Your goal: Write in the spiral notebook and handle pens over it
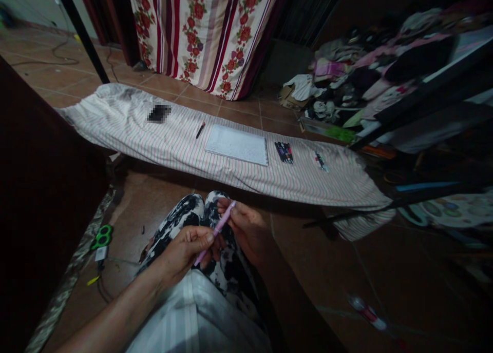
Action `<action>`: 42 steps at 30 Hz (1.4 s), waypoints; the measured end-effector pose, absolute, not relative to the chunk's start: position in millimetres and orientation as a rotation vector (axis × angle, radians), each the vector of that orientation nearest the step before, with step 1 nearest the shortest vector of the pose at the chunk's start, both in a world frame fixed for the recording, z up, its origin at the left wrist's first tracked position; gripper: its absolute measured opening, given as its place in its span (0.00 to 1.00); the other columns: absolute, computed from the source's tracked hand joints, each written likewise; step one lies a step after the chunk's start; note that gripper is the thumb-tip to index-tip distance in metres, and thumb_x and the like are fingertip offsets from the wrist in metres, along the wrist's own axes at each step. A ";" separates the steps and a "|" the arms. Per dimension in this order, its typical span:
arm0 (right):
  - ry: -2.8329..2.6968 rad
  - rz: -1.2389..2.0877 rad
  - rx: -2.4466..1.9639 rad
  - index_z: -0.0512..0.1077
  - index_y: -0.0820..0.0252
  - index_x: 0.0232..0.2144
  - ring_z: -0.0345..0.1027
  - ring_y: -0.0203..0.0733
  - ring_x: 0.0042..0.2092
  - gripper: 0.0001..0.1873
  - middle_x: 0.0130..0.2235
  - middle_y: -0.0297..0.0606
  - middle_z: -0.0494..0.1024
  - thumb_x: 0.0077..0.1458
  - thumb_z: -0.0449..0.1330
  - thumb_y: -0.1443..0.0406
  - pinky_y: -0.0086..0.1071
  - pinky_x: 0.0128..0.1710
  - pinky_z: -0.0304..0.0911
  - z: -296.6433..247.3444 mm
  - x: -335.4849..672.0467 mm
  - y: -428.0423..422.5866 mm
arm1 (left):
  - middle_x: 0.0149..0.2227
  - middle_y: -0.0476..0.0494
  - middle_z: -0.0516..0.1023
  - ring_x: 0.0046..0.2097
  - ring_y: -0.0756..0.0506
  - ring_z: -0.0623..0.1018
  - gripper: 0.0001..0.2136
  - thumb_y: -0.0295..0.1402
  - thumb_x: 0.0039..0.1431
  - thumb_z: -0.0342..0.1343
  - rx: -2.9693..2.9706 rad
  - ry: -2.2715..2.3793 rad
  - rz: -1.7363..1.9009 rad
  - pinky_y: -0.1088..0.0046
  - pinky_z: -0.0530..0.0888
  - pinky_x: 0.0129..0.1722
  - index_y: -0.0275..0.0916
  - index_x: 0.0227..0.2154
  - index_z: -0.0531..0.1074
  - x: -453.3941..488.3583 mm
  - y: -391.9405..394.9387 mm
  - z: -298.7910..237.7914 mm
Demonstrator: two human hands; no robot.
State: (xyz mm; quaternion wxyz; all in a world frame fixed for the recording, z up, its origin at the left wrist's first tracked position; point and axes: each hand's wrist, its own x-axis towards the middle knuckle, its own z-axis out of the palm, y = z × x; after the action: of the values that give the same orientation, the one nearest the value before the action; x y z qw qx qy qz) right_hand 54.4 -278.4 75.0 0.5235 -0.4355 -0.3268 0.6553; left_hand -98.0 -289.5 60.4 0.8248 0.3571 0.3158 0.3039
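Observation:
Above my lap, a pink pen (221,223) is held at a slant between both hands. The fingers of my left hand (194,242) are closed round its lower half. My right hand (248,230) pinches the upper end between thumb and fingers. In front of me, a spiral notebook (236,143) lies on a long low surface covered with a striped cloth (169,148). One dark pen (200,130) rests left of the notebook. To its right sit a group of dark pens (284,152) and a smaller cluster of little items (321,161) that I cannot make out.
A blurred dark item (159,113) lies on the cloth's left part. Green-handled scissors (102,236) are on the tiled floor to my left, a bottle (367,313) to my right. A floral curtain (200,30) hangs behind; clothes (370,76) are heaped at the right.

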 end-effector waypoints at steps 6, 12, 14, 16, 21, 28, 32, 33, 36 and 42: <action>-0.765 1.460 -1.148 0.74 0.60 0.23 0.62 0.33 0.29 0.13 0.24 0.31 0.71 0.35 0.69 0.59 0.28 0.35 0.57 69.9 56.5 -272.4 | 0.19 0.46 0.70 0.17 0.56 0.62 0.17 0.43 0.48 0.58 0.787 0.698 0.660 0.79 0.52 0.18 0.30 0.26 0.74 -93.8 -289.6 60.3; -0.742 1.520 -1.004 0.76 0.59 0.32 0.67 0.40 0.39 0.20 0.34 0.38 0.76 0.37 0.66 0.52 0.34 0.46 0.58 73.0 52.2 -273.8 | 0.19 0.46 0.70 0.17 0.56 0.63 0.16 0.42 0.48 0.58 0.758 0.685 0.656 0.80 0.52 0.17 0.30 0.26 0.74 -95.4 -286.2 60.8; -0.709 1.519 -0.997 0.76 0.57 0.33 0.67 0.42 0.43 0.18 0.38 0.39 0.77 0.40 0.65 0.53 0.36 0.50 0.56 74.9 51.7 -274.5 | 0.19 0.46 0.70 0.17 0.56 0.63 0.16 0.42 0.48 0.58 0.735 0.696 0.646 0.80 0.52 0.17 0.29 0.25 0.74 -96.7 -285.8 60.5; -0.700 1.509 -1.039 0.77 0.57 0.31 0.68 0.42 0.42 0.14 0.37 0.39 0.77 0.40 0.65 0.57 0.36 0.50 0.56 75.1 52.4 -274.4 | 0.19 0.46 0.70 0.17 0.56 0.62 0.16 0.42 0.47 0.59 0.732 0.705 0.637 0.80 0.51 0.17 0.29 0.25 0.73 -97.3 -286.3 59.5; -0.697 1.439 -1.134 0.77 0.58 0.26 0.68 0.40 0.36 0.11 0.30 0.37 0.77 0.38 0.66 0.58 0.36 0.47 0.56 69.2 56.2 -272.3 | 0.19 0.46 0.70 0.17 0.56 0.63 0.17 0.44 0.48 0.58 0.768 0.711 0.653 0.79 0.51 0.17 0.29 0.27 0.74 -95.4 -290.2 57.7; -0.756 1.420 -1.092 0.76 0.59 0.25 0.67 0.38 0.35 0.10 0.29 0.34 0.76 0.39 0.66 0.60 0.34 0.44 0.58 70.5 55.0 -273.6 | 0.20 0.46 0.70 0.18 0.55 0.64 0.18 0.44 0.48 0.58 0.794 0.702 0.670 0.80 0.54 0.18 0.29 0.27 0.74 -94.4 -291.9 60.7; -0.707 1.517 -0.985 0.77 0.58 0.31 0.69 0.42 0.40 0.15 0.34 0.39 0.77 0.41 0.64 0.55 0.37 0.48 0.58 77.0 51.5 -275.5 | 0.20 0.44 0.71 0.19 0.55 0.64 0.15 0.41 0.49 0.58 0.681 0.652 0.665 0.79 0.54 0.18 0.29 0.27 0.75 -95.0 -291.3 62.0; -0.686 1.542 -0.951 0.77 0.58 0.31 0.69 0.43 0.42 0.16 0.35 0.40 0.78 0.42 0.64 0.55 0.37 0.48 0.58 78.5 50.9 -275.9 | 0.20 0.44 0.71 0.19 0.55 0.64 0.14 0.40 0.48 0.59 0.641 0.633 0.664 0.79 0.55 0.18 0.29 0.27 0.75 -95.0 -291.4 62.1; -0.638 1.590 -0.902 0.77 0.60 0.32 0.69 0.43 0.43 0.15 0.36 0.42 0.78 0.41 0.66 0.58 0.37 0.50 0.57 81.7 49.7 -276.8 | 0.20 0.43 0.71 0.19 0.55 0.64 0.13 0.37 0.46 0.60 0.536 0.574 0.645 0.80 0.55 0.18 0.28 0.25 0.75 -94.9 -291.6 61.6; -0.652 1.593 -0.927 0.77 0.60 0.33 0.69 0.38 0.39 0.14 0.38 0.42 0.78 0.43 0.64 0.59 0.34 0.47 0.59 81.8 50.1 -277.5 | 0.24 0.40 0.73 0.21 0.54 0.69 0.13 0.35 0.41 0.64 0.380 0.492 0.603 0.81 0.59 0.17 0.27 0.23 0.75 -93.9 -292.6 57.4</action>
State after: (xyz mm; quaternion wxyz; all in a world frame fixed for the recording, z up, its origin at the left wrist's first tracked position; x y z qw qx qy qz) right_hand 50.1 -277.5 81.8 0.5592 -0.3931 -0.2765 0.6755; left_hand -93.9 -292.6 57.4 0.9077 0.1843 0.2383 0.2922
